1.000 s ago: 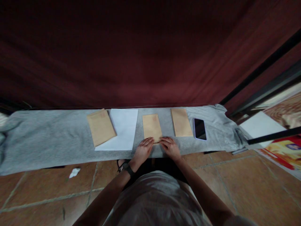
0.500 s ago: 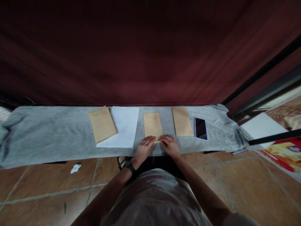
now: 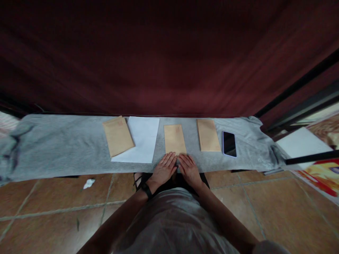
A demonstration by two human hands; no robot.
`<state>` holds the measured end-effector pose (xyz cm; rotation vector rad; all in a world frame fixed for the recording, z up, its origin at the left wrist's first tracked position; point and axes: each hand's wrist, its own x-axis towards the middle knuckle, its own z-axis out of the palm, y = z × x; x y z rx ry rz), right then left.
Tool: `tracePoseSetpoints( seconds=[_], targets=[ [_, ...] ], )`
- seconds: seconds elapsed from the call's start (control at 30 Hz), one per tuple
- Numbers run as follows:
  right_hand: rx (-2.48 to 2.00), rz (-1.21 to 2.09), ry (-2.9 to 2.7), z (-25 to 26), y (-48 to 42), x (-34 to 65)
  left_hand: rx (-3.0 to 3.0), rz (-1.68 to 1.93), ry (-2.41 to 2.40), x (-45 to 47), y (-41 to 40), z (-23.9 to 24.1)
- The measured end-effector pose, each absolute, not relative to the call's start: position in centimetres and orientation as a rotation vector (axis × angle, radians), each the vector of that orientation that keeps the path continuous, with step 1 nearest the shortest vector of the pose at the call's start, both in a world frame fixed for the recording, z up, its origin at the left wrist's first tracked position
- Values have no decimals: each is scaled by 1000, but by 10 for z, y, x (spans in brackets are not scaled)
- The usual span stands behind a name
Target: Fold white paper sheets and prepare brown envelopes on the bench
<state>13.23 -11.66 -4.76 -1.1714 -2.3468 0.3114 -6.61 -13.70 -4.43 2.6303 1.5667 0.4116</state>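
Note:
A brown paper envelope (image 3: pixel 174 138) lies flat in front of me, with a small reddish print near its far right corner. My left hand (image 3: pixel 163 168) rests palm down on its near edge, fingers stretched out. Beside it, my right hand (image 3: pixel 189 170) lies the same way, fingers extended over the envelope's near right end. The fingertips of both hands almost meet and cover that near edge. To the right is a stack of brown envelopes (image 3: pixel 208 135). On the left, more brown envelopes (image 3: pixel 118 137) overlap white paper sheets (image 3: pixel 144 139).
A grey cloth (image 3: pixel 69 144) covers the long narrow surface. A phone (image 3: pixel 229 144) with a pale purple edge lies right of the envelope stack. A dark red curtain (image 3: pixel 169 70) hangs behind. White crumpled tissue (image 3: pixel 89 183) lies on the tiled floor.
Both hands have gone from pinching at the envelope's near edge with bent fingers to lying flat on it. The near edge's raised fold is now pressed under the fingers.

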Motion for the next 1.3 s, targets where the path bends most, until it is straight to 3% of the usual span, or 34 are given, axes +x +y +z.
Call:
tracePoseSetpoints(
  seconds=[1.3],
  targets=[
    [-1338, 226, -2279, -49, -128, 147, 2500, 479, 1742, -40, -131, -43]
  ],
)
